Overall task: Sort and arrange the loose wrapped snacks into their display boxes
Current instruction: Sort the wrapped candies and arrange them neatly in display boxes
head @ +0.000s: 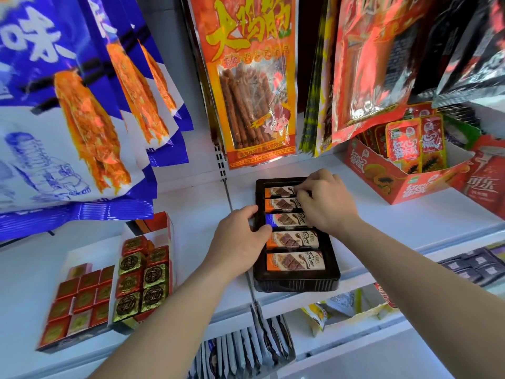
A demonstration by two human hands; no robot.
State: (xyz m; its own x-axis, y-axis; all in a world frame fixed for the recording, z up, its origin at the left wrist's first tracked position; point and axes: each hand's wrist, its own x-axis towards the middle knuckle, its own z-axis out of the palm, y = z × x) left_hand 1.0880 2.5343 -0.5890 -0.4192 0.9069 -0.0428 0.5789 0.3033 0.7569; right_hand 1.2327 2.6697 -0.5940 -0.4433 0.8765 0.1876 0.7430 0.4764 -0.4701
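A dark brown display tray (295,283) lies on the white shelf (191,203) and holds several wrapped chocolate bars (293,260) in a row, most with orange ends and one with a blue end (270,218). My left hand (240,239) grips the tray's left rim, thumb by the blue-ended bar. My right hand (325,201) reaches over the far end of the tray with curled fingers pinching the wrapped bar at the back (281,191).
To the left stand a box of red square sweets (79,299) and a box of gold and red foil squares (142,280). A red carton of snack packets (404,170) sits at the right. Large snack bags (254,77) hang above. Lower shelves hold more packets (246,348).
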